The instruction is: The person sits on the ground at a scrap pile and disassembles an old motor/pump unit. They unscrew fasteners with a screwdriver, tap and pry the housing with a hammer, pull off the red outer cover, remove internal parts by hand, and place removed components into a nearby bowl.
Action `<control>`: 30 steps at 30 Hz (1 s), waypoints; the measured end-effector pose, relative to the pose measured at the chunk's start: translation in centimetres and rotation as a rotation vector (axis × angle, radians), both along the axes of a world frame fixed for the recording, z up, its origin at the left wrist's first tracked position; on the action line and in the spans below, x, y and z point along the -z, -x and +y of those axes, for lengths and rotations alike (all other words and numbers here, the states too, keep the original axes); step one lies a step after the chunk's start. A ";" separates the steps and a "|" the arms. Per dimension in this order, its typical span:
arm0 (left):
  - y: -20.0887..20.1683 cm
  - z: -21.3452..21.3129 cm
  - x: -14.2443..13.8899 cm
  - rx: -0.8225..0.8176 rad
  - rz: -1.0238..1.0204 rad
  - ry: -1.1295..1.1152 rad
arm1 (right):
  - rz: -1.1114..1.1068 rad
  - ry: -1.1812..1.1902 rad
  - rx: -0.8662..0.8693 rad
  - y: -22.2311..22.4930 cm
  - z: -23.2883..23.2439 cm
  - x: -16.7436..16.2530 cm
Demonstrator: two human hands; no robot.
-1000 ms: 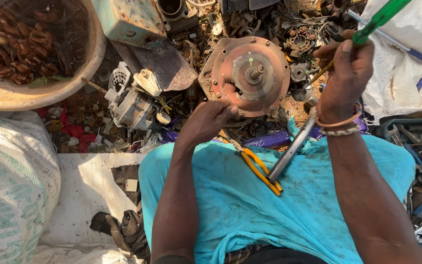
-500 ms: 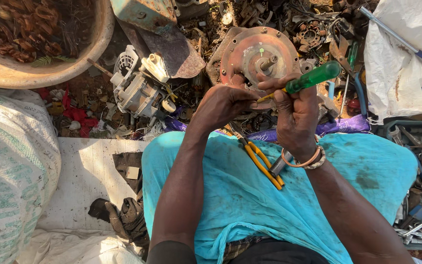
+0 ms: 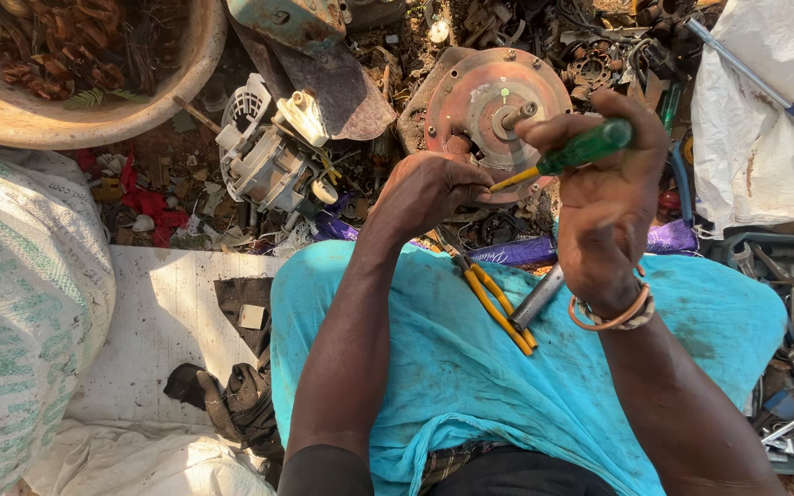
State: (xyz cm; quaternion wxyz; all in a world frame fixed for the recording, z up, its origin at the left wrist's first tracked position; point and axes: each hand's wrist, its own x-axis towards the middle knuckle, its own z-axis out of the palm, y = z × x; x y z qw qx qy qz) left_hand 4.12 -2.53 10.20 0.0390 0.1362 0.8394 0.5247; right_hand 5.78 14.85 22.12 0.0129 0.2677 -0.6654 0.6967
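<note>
Screwdriver (image 3: 573, 156), green-handled with a yellowish shaft, is held in the right hand (image 3: 610, 197), whose fingers (image 3: 640, 129) are curled closed round the handle; its tip is aimed at the fingers of the left hand (image 3: 429, 191). The left fingers (image 3: 470, 179) are pinched narrow at the lower rim of a round rusty motor end plate (image 3: 493, 106), from whose centre a short shaft stands up; what, if anything, is pinched there cannot be told. Beyond the fingers a heap of scrap metal parts (image 3: 599, 55) is spread on the ground. Left of the left fingers a white and grey electric motor (image 3: 273, 152) is seen, and farther left a wide tan basin (image 3: 94, 110) filled with reddish copper windings. Right of the right fingers a white plastic sack (image 3: 755, 138) is crossed by a blue-handled tool. Below the fingers, on the turquoise cloth (image 3: 526, 386) over the lap, yellow-handled pliers (image 3: 493, 303) and a grey metal bar (image 3: 537, 296) are laid. Both forearms are stretched forward, the right wrist bent and ringed by bracelets (image 3: 613, 317). A woven white sack (image 3: 20, 303) with green print is set at the far left.
</note>
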 end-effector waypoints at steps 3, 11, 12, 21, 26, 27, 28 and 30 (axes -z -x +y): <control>0.0 0.0 0.4 0.025 -0.065 -0.022 | -0.185 0.117 0.143 0.0 -0.3 -0.1; -0.3 -0.4 0.6 0.124 -0.232 -0.110 | 0.299 -0.595 -0.259 2.8 0.7 -5.0; -0.4 -0.3 0.4 0.119 -0.333 -0.019 | 0.411 -0.916 -0.140 2.4 0.8 -6.8; -1.0 0.4 -0.2 0.061 -0.155 0.144 | 0.514 -1.478 -0.291 0.8 -0.1 -12.5; -1.0 0.7 0.5 0.037 -0.152 0.160 | 0.333 -1.877 -0.373 0.8 1.1 -11.5; -1.0 0.8 0.6 0.033 -0.141 0.184 | 0.537 -1.513 -0.352 1.0 1.2 -11.0; -1.0 0.9 0.7 0.032 -0.139 0.181 | 0.710 -1.137 -0.325 1.1 1.2 -10.2; -1.0 0.9 0.8 0.033 -0.143 0.175 | 0.256 -0.723 -0.215 1.0 0.7 -7.4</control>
